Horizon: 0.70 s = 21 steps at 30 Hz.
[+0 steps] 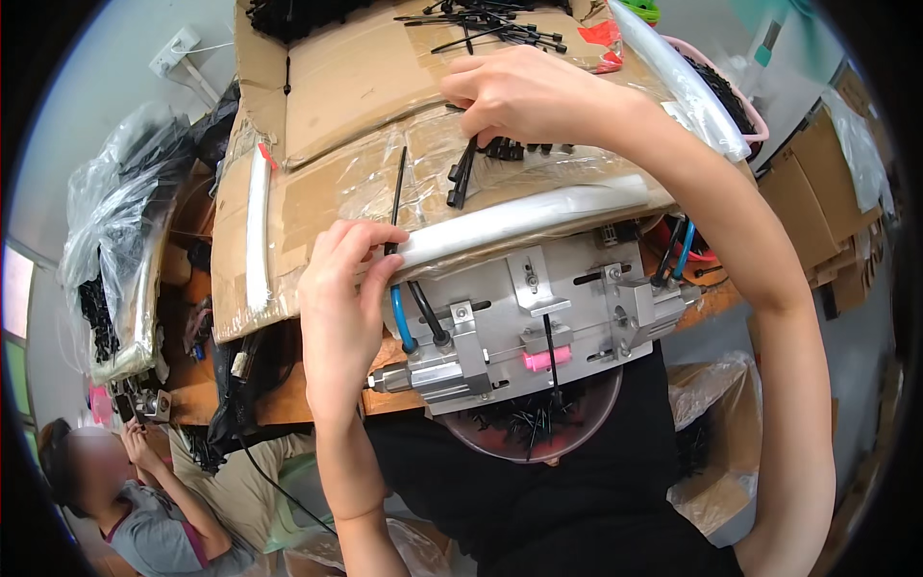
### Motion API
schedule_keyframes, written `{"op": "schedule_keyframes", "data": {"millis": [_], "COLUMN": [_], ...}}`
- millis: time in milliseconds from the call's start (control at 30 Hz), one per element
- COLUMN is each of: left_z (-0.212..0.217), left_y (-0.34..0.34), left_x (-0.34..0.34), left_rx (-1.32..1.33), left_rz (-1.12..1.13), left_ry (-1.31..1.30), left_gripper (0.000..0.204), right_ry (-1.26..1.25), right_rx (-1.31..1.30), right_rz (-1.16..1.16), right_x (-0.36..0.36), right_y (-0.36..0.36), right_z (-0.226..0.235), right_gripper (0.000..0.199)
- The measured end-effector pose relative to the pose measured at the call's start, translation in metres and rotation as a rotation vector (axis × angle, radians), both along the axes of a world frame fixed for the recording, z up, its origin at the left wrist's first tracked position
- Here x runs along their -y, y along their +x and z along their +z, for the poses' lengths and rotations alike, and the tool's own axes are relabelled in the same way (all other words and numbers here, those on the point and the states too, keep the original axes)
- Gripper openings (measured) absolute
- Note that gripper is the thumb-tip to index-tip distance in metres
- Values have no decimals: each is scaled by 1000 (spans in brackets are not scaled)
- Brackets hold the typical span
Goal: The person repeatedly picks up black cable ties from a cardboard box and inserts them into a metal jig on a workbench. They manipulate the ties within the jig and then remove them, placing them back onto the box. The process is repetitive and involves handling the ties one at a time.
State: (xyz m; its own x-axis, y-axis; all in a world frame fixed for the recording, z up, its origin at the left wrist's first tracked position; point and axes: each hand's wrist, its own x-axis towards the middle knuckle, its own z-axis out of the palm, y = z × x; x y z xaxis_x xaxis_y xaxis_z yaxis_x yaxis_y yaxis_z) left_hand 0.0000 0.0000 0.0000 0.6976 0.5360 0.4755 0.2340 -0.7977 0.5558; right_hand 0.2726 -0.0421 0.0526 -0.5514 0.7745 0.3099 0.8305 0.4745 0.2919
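My left hand (348,279) pinches a black cable tie (399,188) by its head end, the strap pointing up and away over the cardboard. Farther off, my right hand (510,96) has its fingers closed on a small bunch of black cable ties (461,175), heads toward me. More cable tie heads (514,149) show just under that hand. Nearer me is a metal fixture (500,337) with air cylinders and blue and black hoses. One cable tie (550,351) lies across its middle, by a pink block (546,360), its end reaching over a bowl.
The bowl (586,438) under the fixture contains many short black pieces. A taped cardboard box (336,115) slopes up behind, with loose cable ties (490,29) on it and a white padded edge (529,216). Another person (144,510) sits at lower left. An open bag-lined box (716,433) stands right.
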Motion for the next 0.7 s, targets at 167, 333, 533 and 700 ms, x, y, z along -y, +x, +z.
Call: {"op": "schedule_keyframes", "data": {"millis": [167, 333, 533, 700], "left_z": [1, -1, -33, -79], "left_y": [2, -2, -27, -12], "left_x": [3, 12, 121, 185], "left_rx": [35, 86, -3, -280], "left_rz": [-7, 72, 55, -111], "left_ry": [-39, 69, 155, 39], "left_gripper": [21, 23, 69, 73], "right_ry": [-135, -122, -82, 27], "right_rx": [-48, -429, -1443, -1729], "right_rz": [-154, -269, 161, -48], "right_x": [4, 31, 125, 181], "right_y": [-3, -19, -33, -37], "right_z": [9, 35, 15, -9], "right_gripper": [11, 23, 42, 59]}}
